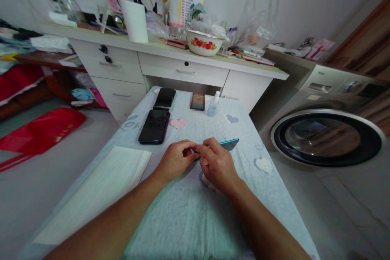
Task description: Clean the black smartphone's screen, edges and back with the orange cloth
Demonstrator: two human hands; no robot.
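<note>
Over the middle of the cloth-covered table, a thin phone (230, 144) with a bright blue edge slants up to the right. My right hand (217, 162) is closed around its middle and covers much of it. The fingers of my left hand (178, 158) are curled, with thumb and fingertips pinched at the phone's near left end, touching the right fingertips. Whether something small sits between the fingertips, I cannot tell. Two more dark phones, a nearer one (154, 126) and a farther one (164, 98), lie flat to the left, beyond my left hand.
A clear spray bottle (213, 105) stands at the table's far side beside a small brown blurred item (198, 101). A folded whitish cloth (100, 189) lies along the left. Behind is a cluttered white desk (185, 71); a washing machine (304, 85) stands at the right.
</note>
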